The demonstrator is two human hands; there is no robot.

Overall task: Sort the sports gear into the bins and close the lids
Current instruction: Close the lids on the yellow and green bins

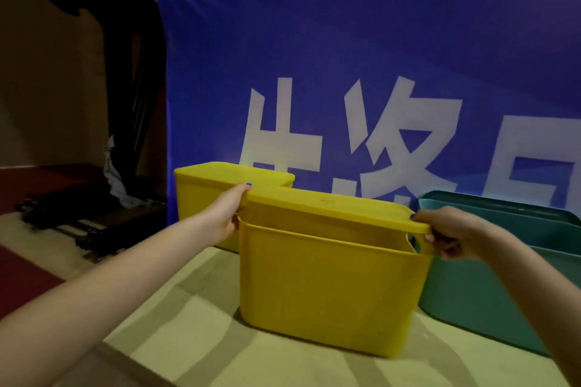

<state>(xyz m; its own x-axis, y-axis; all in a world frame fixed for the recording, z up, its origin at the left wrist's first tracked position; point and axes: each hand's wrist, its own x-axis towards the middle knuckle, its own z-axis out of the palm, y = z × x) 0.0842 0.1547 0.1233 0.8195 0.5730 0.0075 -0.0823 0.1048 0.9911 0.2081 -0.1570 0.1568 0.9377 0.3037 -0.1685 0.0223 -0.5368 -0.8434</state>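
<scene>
A yellow bin [327, 286] stands on the table in front of me. Its yellow lid [330, 207] lies over the top, the near edge raised a little above the rim. My left hand [224, 214] grips the lid's left end with the thumb on top. At the right end, my right hand [452, 234] grips the lid beside the bin's handle cutout. What is inside the bin is hidden. A second yellow bin [201, 192] with its lid on stands behind on the left.
A teal bin [490, 302] stands to the right, touching the yellow one, with a teal lid [503, 207] leaning behind it. A blue banner [345, 56] with white characters fills the background. The pale tabletop [195, 324] extends toward me; dark clutter lies on the floor at left.
</scene>
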